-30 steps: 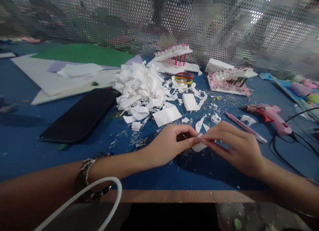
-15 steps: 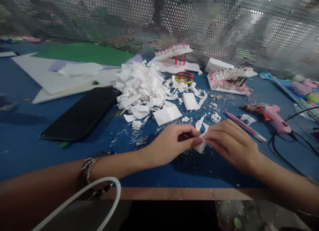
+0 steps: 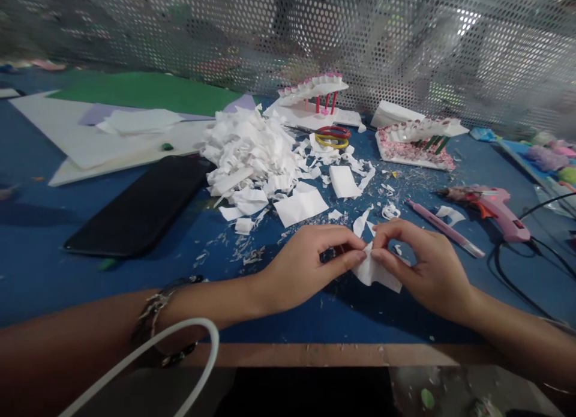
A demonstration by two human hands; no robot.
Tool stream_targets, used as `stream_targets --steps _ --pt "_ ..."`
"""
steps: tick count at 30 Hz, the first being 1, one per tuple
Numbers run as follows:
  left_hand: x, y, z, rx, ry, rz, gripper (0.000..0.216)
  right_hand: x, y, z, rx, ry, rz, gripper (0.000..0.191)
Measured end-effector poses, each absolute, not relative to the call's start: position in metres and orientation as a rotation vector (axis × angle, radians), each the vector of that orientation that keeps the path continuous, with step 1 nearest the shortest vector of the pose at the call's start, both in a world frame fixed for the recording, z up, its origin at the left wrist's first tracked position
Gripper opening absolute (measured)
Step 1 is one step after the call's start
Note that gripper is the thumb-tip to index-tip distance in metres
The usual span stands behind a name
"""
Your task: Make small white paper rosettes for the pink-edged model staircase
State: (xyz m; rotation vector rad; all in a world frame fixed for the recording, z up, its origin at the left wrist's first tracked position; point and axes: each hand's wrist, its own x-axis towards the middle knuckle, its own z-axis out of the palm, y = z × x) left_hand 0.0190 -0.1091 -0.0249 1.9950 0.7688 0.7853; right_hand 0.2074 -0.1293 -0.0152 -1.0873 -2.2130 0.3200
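A small white paper scrap [image 3: 377, 274] is pinched at its upper corner between the left hand [image 3: 310, 264] and the right hand [image 3: 425, 267]. Thumb and forefinger of each are closed on it, tips nearly touching, the other fingers curled. The scrap's free end is draped under the right fingers, on or just above the blue table [image 3: 45, 261]. It is judged light, thin, limp and easily torn or creased, and best gripped near an edge with little force. Loose bits are noted just beyond the fingertips. A paper pile [image 3: 252, 153] and phone [image 3: 139, 204] are seen well beyond the left fingers, a pink pen [image 3: 443, 228] and glue gun [image 3: 490, 204] beyond the right.
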Motion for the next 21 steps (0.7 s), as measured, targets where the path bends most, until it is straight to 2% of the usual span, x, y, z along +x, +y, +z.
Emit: stream_targets --steps 6,21 --pt "0.0186 -0.1107 -0.0265 2.157 0.714 0.848 0.015 0.204 -0.131 -0.0132 -1.061 -2.189 0.32 0.004" --pt "0.0174 -0.1076 -0.0255 2.108 0.706 0.817 0.017 0.2061 -0.129 -0.0127 -1.049 -2.16 0.382 0.004"
